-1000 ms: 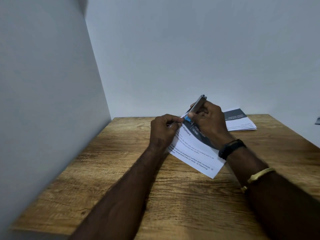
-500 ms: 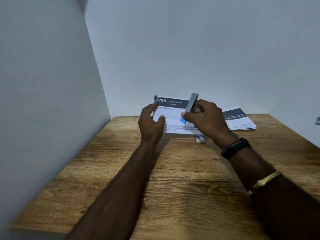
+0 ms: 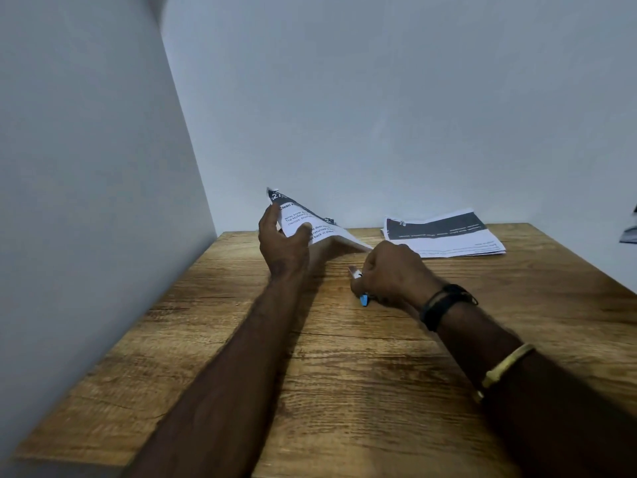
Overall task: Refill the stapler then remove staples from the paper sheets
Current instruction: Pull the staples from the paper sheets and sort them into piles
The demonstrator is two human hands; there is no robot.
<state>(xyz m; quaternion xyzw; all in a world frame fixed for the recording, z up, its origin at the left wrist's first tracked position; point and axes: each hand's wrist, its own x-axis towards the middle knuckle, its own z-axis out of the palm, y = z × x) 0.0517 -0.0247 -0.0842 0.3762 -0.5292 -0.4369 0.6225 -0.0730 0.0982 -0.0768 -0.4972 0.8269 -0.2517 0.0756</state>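
My left hand [image 3: 281, 241] holds a printed paper sheet [image 3: 306, 224] by its left edge, thumb on the front, the sheet lifted and tilted above the wooden table [image 3: 344, 374]. My right hand [image 3: 393, 276] is lowered to the tabletop with its fingers curled round the stapler [image 3: 360, 288]. Only the stapler's metal front end and blue rear tip show outside the fist. The sheet's lower right corner reaches down to just above my right hand.
A stack of printed paper sheets [image 3: 444, 234] lies at the back right of the table near the wall. A grey partition stands along the left side. A dark object [image 3: 629, 232] shows at the right edge of the view.
My right hand has come down from the sheet to the tabletop with the stapler. My left hand has turned the lifted sheet to the left and tilted it.
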